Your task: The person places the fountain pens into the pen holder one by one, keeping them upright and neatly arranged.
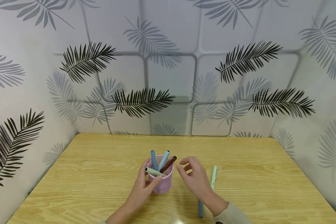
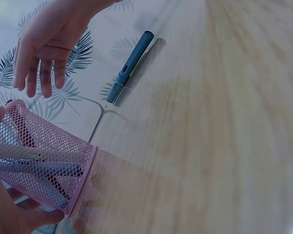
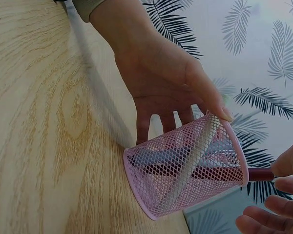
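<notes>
My left hand (image 1: 140, 189) holds a pink mesh pen cup (image 1: 163, 185) around its side, with the thumb at the front near the rim. Inside the cup lean a blue pen (image 1: 153, 159), a light blue pen (image 1: 164, 159), a dark red pen (image 1: 169, 163) and a light green pen (image 1: 154, 171). My right hand (image 1: 195, 179) hovers just right of the cup, its fingers loosely bent and holding nothing. In the right wrist view, its thumb overlaps the end of the dark red pen (image 3: 260, 174).
On the wooden table (image 1: 106, 165), a light green pen (image 1: 214, 177) lies right of the right hand. A blue pen (image 1: 200, 209) lies nearer, partly hidden by the right forearm. A leaf-patterned backdrop (image 1: 170, 77) rises behind the table and along both sides.
</notes>
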A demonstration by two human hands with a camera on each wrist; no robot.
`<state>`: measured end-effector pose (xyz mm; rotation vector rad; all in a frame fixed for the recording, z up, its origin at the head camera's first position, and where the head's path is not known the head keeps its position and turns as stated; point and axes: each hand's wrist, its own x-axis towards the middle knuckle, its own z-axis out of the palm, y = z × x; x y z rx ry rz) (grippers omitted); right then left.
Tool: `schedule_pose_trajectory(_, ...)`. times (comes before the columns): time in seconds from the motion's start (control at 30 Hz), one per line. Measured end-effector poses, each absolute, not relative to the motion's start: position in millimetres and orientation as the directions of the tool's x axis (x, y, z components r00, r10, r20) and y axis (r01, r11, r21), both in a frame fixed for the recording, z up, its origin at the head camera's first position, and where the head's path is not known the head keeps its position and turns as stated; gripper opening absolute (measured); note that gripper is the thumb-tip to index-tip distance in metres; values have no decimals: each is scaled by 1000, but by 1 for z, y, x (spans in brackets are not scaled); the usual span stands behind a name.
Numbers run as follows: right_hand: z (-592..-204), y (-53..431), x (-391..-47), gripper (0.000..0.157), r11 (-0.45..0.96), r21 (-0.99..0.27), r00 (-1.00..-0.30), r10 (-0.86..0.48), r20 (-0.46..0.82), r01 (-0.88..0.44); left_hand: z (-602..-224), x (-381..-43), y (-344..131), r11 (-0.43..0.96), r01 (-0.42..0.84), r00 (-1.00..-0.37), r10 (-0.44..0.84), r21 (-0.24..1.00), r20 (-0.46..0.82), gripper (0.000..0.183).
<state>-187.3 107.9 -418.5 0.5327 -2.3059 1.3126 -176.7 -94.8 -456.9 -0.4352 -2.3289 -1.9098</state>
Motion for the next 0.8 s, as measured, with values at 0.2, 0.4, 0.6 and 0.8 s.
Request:
schedule_pose_trajectory(0.2,-419,116,-187,12,502,-702,-840,-98,534,-505,-439,-167,-92,169,273,-956,158,947,247,70)
schedule_pose_trajectory(0.4,-421,123,-186,10,513,-714,-856,-89,509,-477,-457,-178,-95,190,269,-958,150,944,243,70)
schedule_pose_trajectory(0.6,-422,128,-185,9,508,-735,-875,-82,477,-448,-462,-179,-95,180,268,-959,147,947,243,71)
schedule_pose_trajectory(0.8,-424,132,-185,8,520,-748,-894,-70,443,-411,-462,-179,-95,181,264,-960,148,947,239,72)
